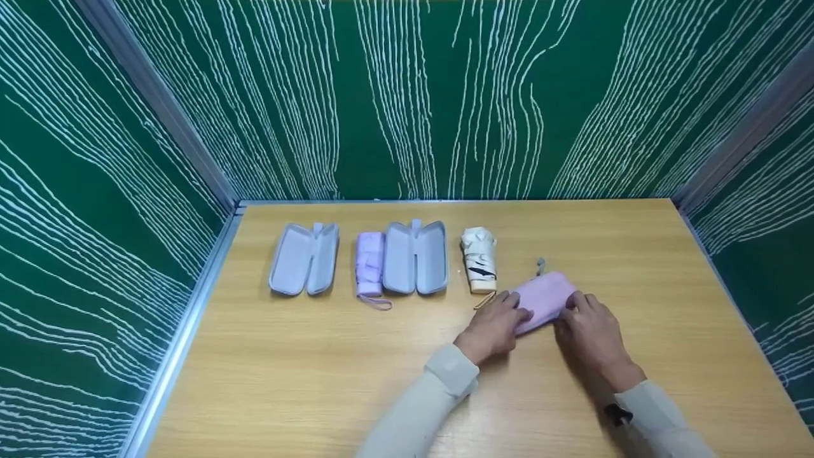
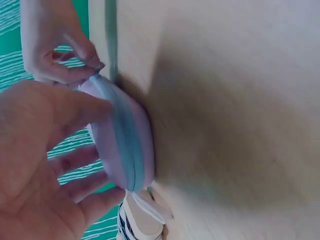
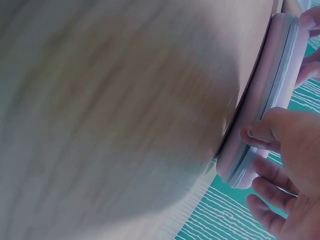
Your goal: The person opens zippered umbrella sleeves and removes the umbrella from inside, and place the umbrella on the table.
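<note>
A pink zip case (image 1: 544,299) with a grey-blue zip band (image 2: 128,142) lies at a slant on the right part of the table. My left hand (image 1: 497,324) holds its left end, thumb (image 2: 82,111) against the zip side and the other fingers spread behind. At the opposite end my right hand (image 1: 594,331) pinches the small dark zip pull (image 2: 100,67) between thumb and finger. The zip looks closed along the side in the right wrist view. A small grey strap (image 1: 540,264) sticks out behind the case.
A cream folded umbrella (image 1: 478,257) lies just left of the case. Further left are an open grey case (image 1: 399,257), a purple folded umbrella (image 1: 369,261) touching it, and another open grey case (image 1: 292,261). Green patterned walls (image 1: 394,95) border the wooden table (image 1: 305,369).
</note>
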The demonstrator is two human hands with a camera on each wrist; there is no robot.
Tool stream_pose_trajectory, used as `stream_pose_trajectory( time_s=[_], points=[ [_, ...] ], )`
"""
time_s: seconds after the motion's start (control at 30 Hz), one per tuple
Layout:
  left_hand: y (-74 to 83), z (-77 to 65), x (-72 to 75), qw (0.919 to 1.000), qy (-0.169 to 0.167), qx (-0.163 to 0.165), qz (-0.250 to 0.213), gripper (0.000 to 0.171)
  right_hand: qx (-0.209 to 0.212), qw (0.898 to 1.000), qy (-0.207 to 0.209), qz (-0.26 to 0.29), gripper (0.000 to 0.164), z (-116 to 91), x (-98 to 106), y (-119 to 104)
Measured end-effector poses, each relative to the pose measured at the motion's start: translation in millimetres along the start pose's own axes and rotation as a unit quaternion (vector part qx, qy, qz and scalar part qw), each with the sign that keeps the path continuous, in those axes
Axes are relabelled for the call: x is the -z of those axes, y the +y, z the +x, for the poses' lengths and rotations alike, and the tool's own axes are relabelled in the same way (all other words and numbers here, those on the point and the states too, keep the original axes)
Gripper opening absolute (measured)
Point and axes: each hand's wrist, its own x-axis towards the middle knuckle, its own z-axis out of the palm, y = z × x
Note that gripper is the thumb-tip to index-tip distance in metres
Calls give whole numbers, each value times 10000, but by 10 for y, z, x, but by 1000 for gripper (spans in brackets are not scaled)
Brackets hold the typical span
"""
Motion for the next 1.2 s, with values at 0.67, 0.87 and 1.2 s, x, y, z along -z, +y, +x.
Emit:
stream_pose_trajectory(
  time_s=[0.67, 0.87, 1.2],
  points=[
    [1, -64, -35, 9978, 514, -335, 262, 37, 363, 9993, 104, -22, 10, -23, 0, -95],
    [51, -76, -59, 9980, 562, -214, 204, 39, 449, 9990, 16, 71, 6, -22, 5, -134],
    [155, -103, -110, 9982, 540, 113, 234, 37, 540, 9984, -169, -23, 19, -61, 26, -221]
  ],
)
